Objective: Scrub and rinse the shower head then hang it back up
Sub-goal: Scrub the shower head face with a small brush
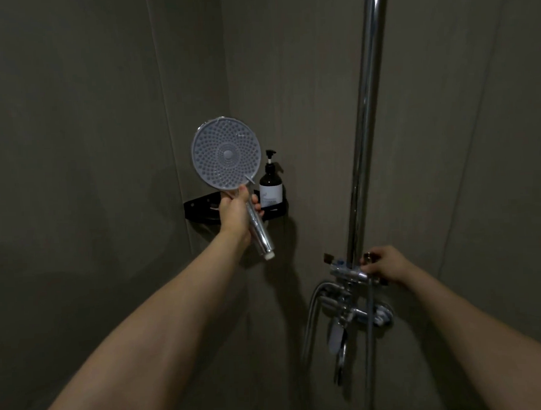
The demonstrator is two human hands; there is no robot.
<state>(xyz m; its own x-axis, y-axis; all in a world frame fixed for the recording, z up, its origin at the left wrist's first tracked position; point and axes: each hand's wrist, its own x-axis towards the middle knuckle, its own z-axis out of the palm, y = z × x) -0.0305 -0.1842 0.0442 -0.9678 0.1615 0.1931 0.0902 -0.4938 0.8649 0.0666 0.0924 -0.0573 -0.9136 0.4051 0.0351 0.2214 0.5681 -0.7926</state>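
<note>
Left hand [235, 214] fingers wrapped round the shower head [226, 155] handle, face up top; right hand [385, 266] fingers curled on the valve knob [369, 258].

A single wide-angle view comes from the person's head, looking forward and slightly down into the corner of a dim shower stall. Both forearms stretch away from the lower edge, so the camera sits close behind them. The left hand [236, 212] and the shower head [226, 155] sit near the middle of the picture, the right hand [385, 266] lower right beside the chrome riser pipe [365, 134]. The corner shelf [202, 214] lies farther off, and straight wall lines bow toward the edges.
</note>
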